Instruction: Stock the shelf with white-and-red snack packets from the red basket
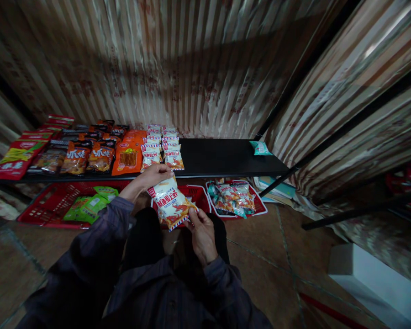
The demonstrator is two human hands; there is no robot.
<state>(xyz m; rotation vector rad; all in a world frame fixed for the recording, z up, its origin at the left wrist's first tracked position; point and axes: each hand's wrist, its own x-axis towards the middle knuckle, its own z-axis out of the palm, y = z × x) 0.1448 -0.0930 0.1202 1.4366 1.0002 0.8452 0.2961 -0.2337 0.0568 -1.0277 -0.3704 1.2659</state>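
A white and orange snack bag (171, 201) is held in front of my knees, below the front edge of the black shelf (212, 157). My left hand (154, 176) grips its top edge, fingers closed. The lower right corner is pinched between the thumb and fingers of my right hand (202, 230). Just beyond, on the shelf, similar white and orange bags (173, 156) stand in two short rows. An orange bag (129, 153) lies to the left of them.
More snack packs (101, 154) and red bags (18, 155) fill the shelf's left part. A small teal bag (260, 148) lies at its right end. Red baskets (41, 205) with bags sit on the floor beneath. Black poles (342, 214) and a white box (373, 278) are at the right.
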